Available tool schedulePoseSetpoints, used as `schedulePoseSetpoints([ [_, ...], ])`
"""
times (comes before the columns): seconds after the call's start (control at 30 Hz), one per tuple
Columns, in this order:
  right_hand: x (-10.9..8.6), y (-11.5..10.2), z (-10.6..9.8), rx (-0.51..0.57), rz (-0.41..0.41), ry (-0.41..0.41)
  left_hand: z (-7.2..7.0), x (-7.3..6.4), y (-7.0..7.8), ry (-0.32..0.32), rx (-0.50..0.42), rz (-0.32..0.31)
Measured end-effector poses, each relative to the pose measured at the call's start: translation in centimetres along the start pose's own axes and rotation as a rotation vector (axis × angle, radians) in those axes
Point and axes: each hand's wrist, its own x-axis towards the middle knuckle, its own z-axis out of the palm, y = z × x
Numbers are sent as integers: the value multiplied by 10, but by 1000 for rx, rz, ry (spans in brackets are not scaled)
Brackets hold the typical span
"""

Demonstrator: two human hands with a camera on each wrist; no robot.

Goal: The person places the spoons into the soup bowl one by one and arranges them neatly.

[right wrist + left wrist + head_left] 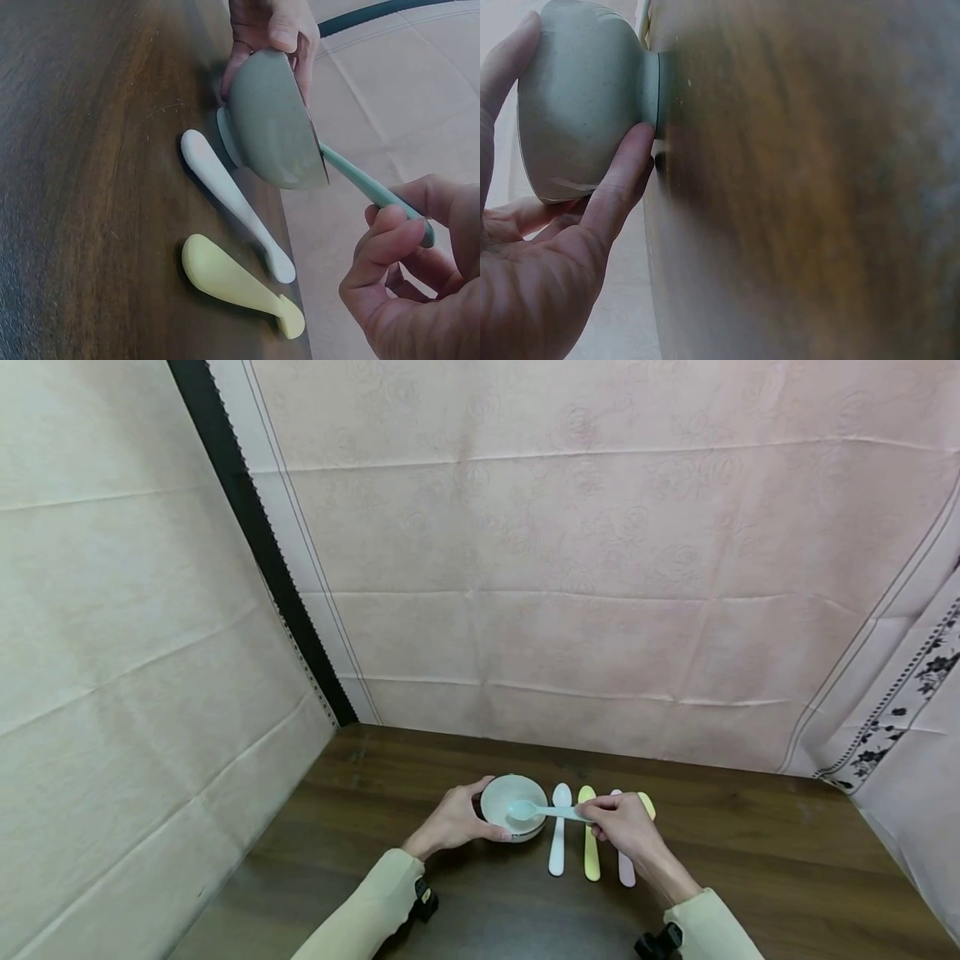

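A pale green bowl stands upright on the table, its foot on the wood in the left wrist view. My left hand holds it from the left side, thumb and fingers spread around its wall. Between thumb and fingers my right hand pinches the handle end of a mint-green spoon. The spoon's head lies over the bowl's opening, and in the right wrist view the handle slants out past the rim. The bowl's wall hides the spoon's head there.
Right of the bowl, a white spoon, a yellow spoon and a lilac spoon lie side by side on the brown wooden table. Another yellow one shows partly behind my right hand. Cloth-covered walls stand behind and beside the table.
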Motion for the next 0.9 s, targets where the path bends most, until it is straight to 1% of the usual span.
schedulePoseSetpoints([
  [0.4, 6, -5, 3, -40, 10, -31, 0, -1, 1, 1, -11, -9],
  [0.67, 12, -7, 5, -52, -14, -56, -1, 0, 2, 1, -14, -2],
  [0.9, 15, -8, 6, -66, -40, -93, 0, 0, 1, -1, -15, -5],
])
